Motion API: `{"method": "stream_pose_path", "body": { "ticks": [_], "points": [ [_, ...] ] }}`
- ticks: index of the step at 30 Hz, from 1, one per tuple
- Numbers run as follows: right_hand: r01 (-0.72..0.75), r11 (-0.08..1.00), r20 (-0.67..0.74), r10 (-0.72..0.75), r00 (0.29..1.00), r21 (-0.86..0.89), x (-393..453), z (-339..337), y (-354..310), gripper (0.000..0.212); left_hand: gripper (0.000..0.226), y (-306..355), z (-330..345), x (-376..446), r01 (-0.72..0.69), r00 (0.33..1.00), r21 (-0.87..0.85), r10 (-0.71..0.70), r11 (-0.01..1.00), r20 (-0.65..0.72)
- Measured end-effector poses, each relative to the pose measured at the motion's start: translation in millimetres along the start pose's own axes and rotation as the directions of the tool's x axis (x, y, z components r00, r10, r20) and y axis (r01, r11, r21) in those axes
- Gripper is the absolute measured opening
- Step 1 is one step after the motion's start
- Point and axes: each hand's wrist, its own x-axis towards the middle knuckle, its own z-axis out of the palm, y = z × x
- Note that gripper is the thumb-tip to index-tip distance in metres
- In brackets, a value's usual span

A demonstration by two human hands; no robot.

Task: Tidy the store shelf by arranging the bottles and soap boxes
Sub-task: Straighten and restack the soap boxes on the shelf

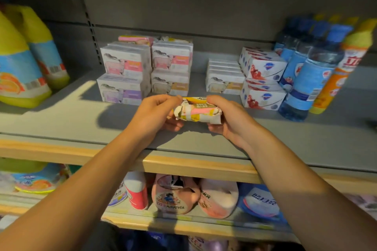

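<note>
Both forearms reach in over the front edge of the grey shelf; between the hands, just above the shelf, sits a torn soap box, yellow, pink and white, lying lengthwise; left hand pinches its ragged left end w/ curled fingers, right hand wraps its right end, thumb on top; behind, stacked white soap boxes, a low row, then red-and-white boxes; far right blue bottles and an orange bottle; far left yellow jugs.
</note>
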Motion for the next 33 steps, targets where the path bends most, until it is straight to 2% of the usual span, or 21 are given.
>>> {"method": "stream_pose_path", "body": {
  "ticks": [5, 9, 12, 16, 21, 23, 25, 27, 30, 33],
  "points": [
    [0.01, 0.999, 0.018, -0.009, 1.0, -0.047, 0.7, 1.7, 0.7, 0.023, 0.025, -1.8, -0.1, -0.1, -0.007, 0.999, -0.001, 0.007, 1.0, -0.04],
    [0.185, 0.977, 0.064, -0.178, 0.982, -0.111, -7.4, 1.4, 6.7, 0.021, 0.014, -2.6, -1.8, -5.5, -0.11, 0.993, 0.086, 0.113, 0.99, -0.028],
    [0.323, 0.914, 0.055, -0.32, 0.946, -0.246, -18.1, -0.4, 9.1, 0.025, 0.024, 0.7, 1.6, -10.7, -0.212, 0.977, 0.143, 0.215, 0.967, -0.005],
    [0.431, 0.842, -0.009, -0.459, 0.889, -0.323, -39.0, -25.7, 2.9, 0.029, 0.031, 4.8, 26.1, -14.2, -0.291, 0.956, 0.167, 0.279, 0.942, 0.088],
    [0.423, 0.827, -0.206, -0.517, 0.831, -0.37, -72.2, -91.8, -10.1, 0.031, 0.033, 5.4, 99.0, -0.1, -0.28, 0.953, 0.175, 0.251, 0.944, 0.171],
    [0.397, 0.821, -0.314, -0.536, 0.784, -0.41, -86.9, -126.7, -15.1, 0.031, 0.033, 2.0, 132.6, 5.5, -0.251, 0.959, 0.181, 0.218, 0.951, 0.183],
    [0.346, 0.816, -0.43, -0.548, 0.717, -0.463, -102.7, -166.1, -19.7, 0.028, 0.03, -3.6, 166.1, 8.9, -0.289, 0.948, 0.299, 0.228, 0.909, 0.223],
    [0.271, 0.809, -0.541, -0.56, 0.627, -0.522, -118.6, -205.8, -24.2, 0.025, 0.027, -7.6, 198.0, 9.3, -0.365, 0.92, 0.427, 0.249, 0.827, 0.304],
    [0.186, 0.826, -0.679, -0.548, 0.489, -0.532, -140.2, -263.6, -30.3, 0.024, 0.04, -12.8, 241.0, 5.6, -0.462, 0.86, 0.515, 0.222, 0.722, 0.46],
    [0.098, 0.851, -0.773, -0.512, 0.374, -0.516, -151.3, -317.0, -37.3, 0.023, 0.048, -19.4, 271.3, 5.0, -0.586, 0.792, 0.616, 0.21, 0.527, 0.574]
  ]
}}
